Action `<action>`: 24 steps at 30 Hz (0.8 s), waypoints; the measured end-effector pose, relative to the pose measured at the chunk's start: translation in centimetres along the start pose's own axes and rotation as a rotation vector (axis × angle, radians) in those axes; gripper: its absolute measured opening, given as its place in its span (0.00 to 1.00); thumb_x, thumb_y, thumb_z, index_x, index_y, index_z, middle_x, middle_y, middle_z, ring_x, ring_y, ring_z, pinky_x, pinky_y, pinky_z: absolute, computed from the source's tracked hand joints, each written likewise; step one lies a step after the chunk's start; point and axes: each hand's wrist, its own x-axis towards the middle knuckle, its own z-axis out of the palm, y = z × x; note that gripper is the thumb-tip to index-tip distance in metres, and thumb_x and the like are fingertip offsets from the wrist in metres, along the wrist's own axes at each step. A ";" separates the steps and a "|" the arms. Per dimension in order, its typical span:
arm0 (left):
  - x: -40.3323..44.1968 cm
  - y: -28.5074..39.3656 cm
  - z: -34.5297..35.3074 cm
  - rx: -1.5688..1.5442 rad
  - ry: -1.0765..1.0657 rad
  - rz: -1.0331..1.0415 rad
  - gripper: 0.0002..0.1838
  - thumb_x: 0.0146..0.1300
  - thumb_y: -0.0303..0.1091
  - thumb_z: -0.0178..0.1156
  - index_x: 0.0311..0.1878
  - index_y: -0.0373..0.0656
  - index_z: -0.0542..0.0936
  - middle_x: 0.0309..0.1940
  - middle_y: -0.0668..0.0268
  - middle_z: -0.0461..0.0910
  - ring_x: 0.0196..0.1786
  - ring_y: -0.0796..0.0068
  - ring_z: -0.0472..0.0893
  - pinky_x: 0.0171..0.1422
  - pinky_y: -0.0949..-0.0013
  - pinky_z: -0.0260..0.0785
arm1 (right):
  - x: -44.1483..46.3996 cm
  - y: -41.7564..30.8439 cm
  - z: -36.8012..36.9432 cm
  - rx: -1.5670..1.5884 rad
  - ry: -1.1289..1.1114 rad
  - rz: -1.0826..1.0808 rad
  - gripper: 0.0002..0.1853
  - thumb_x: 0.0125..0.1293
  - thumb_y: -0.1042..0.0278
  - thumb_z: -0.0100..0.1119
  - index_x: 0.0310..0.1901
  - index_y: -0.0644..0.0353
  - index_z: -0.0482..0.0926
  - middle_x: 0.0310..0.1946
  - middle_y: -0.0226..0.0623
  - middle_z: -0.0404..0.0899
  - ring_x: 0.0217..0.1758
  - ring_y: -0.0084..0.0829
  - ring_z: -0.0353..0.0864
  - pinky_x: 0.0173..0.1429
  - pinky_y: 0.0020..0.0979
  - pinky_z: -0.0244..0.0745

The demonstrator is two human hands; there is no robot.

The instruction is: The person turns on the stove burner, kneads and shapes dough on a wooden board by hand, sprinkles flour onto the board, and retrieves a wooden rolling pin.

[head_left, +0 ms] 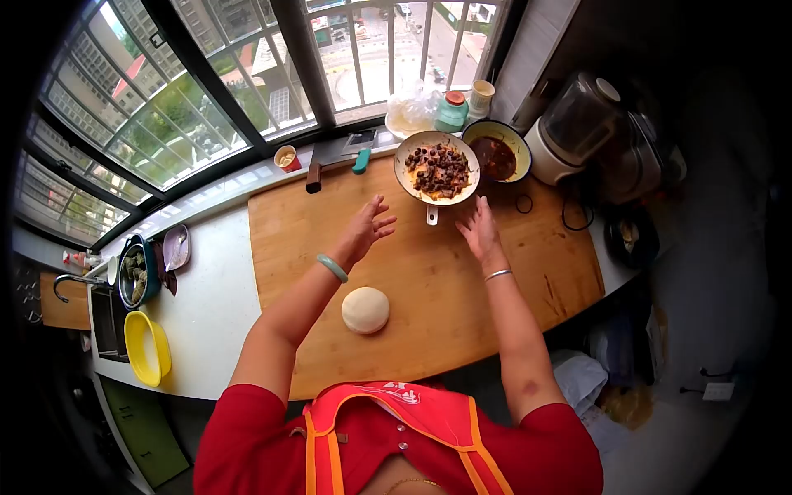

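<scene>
Red-sleeved arms [286, 332] extend forward — left hand [365, 231] and right hand [483, 234] near the pan [402, 170], fingers loosely spread.

That white bench [213, 305] carries a broad wooden board [437, 313] and, over to the left, a yellow basin [163, 353]; a plump round of dough [365, 310] and a pan [432, 215] sit on the board.

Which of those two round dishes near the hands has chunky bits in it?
The pan, left of the two, with the white handle. The bowl beside it shows dark brown liquid instead.
</scene>
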 end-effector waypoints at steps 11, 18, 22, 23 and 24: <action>10.4 2.0 4.6 -0.191 -0.039 -0.076 0.34 0.62 0.60 0.44 0.63 0.45 0.61 0.58 0.61 0.69 0.58 0.65 0.71 0.60 0.53 0.63 | 7.7 -2.4 0.9 0.231 -0.362 0.088 0.30 0.65 0.48 0.46 0.63 0.57 0.58 0.58 0.36 0.66 0.59 0.32 0.68 0.60 0.36 0.67; 9.1 1.6 5.1 -0.225 -0.025 -0.009 0.27 0.64 0.51 0.50 0.60 0.44 0.63 0.53 0.63 0.73 0.51 0.71 0.76 0.52 0.65 0.74 | 6.6 -2.4 0.7 0.181 -0.348 0.157 0.28 0.66 0.51 0.46 0.62 0.59 0.58 0.58 0.37 0.67 0.59 0.31 0.68 0.61 0.34 0.66; 5.5 -0.1 4.0 -0.312 0.008 -0.002 0.27 0.63 0.48 0.52 0.60 0.42 0.63 0.53 0.62 0.72 0.52 0.71 0.76 0.52 0.66 0.73 | 3.4 -1.5 1.8 0.043 -0.302 0.102 0.29 0.66 0.51 0.46 0.62 0.62 0.59 0.58 0.37 0.67 0.59 0.30 0.68 0.63 0.32 0.62; 4.1 -0.5 3.9 -0.322 0.005 0.006 0.27 0.63 0.48 0.52 0.60 0.42 0.63 0.53 0.62 0.72 0.52 0.71 0.76 0.52 0.66 0.73 | 2.4 -1.2 2.0 0.031 -0.306 0.101 0.29 0.66 0.51 0.46 0.62 0.62 0.59 0.58 0.37 0.67 0.59 0.30 0.68 0.63 0.32 0.62; 2.5 -0.9 3.5 -0.343 0.005 0.018 0.27 0.63 0.48 0.52 0.60 0.42 0.63 0.53 0.62 0.72 0.52 0.71 0.76 0.53 0.66 0.73 | 1.3 -0.5 2.4 0.042 -0.326 0.115 0.29 0.66 0.51 0.46 0.61 0.61 0.59 0.58 0.37 0.67 0.59 0.30 0.67 0.63 0.32 0.62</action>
